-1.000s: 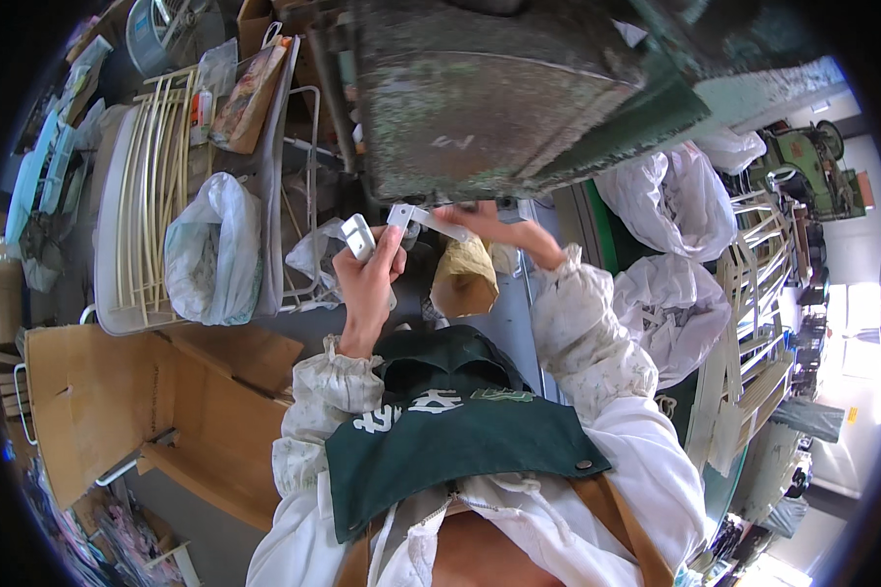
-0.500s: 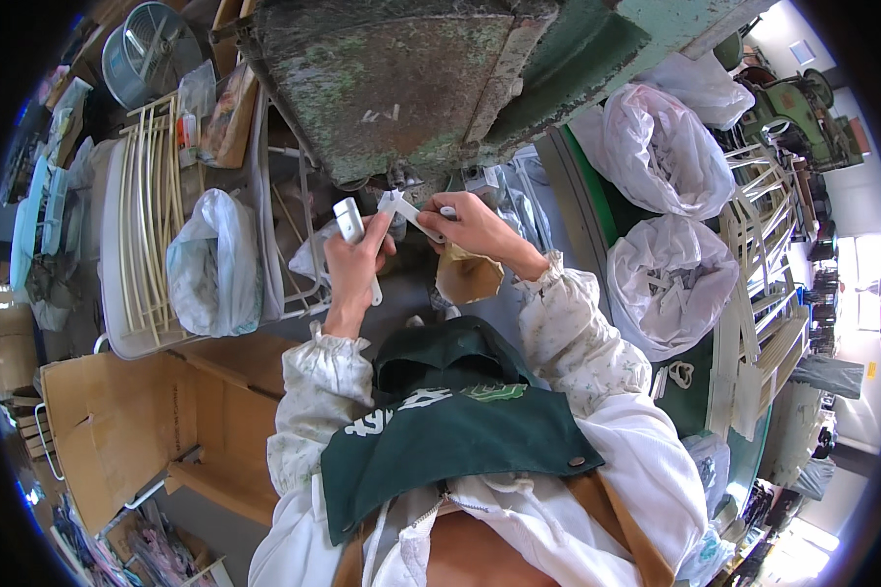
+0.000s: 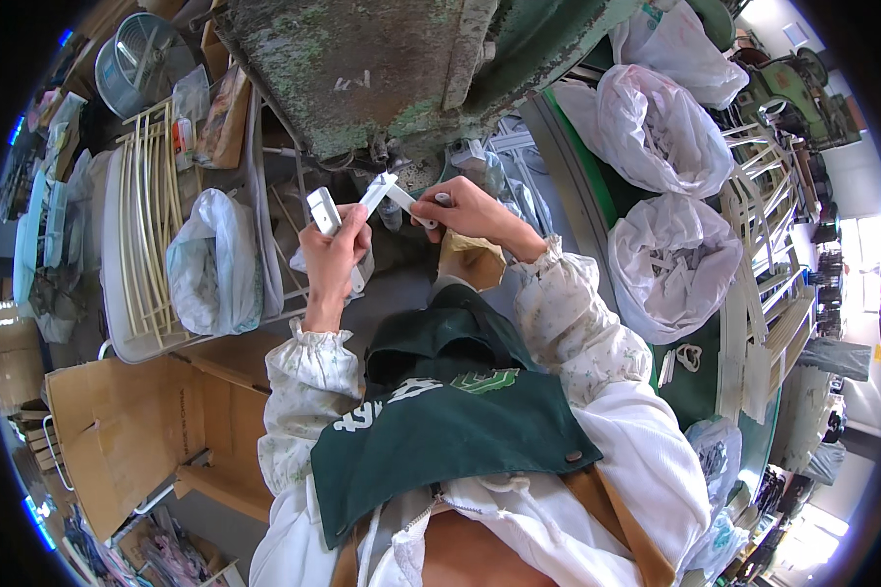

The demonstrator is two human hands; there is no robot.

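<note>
My left hand (image 3: 335, 247) is raised in front of my chest, fingers curled tight around a small white plastic piece (image 3: 323, 209) whose upper end stands clear above the knuckles. My right hand (image 3: 470, 210) is level with it, just beside it, thumb and fingers pinched closed on one end of a white plastic strip (image 3: 390, 191). The strip runs leftward across the gap between both hands; its far end lies close to the piece in my left hand, though I cannot tell whether the two touch. Both items sit directly below the worn green press machine (image 3: 362, 59).

A white plastic bag (image 3: 210, 264) rests on the wire rack (image 3: 132, 235) to my left, beside a row of pale curved rods (image 3: 145, 196). Brown cardboard boxes (image 3: 127, 430) stand below the rack. To my right, two open white sacks (image 3: 671, 264) holding white parts line the green table (image 3: 695, 391) along its near edge. A green apron (image 3: 440, 430) covers my front.
</note>
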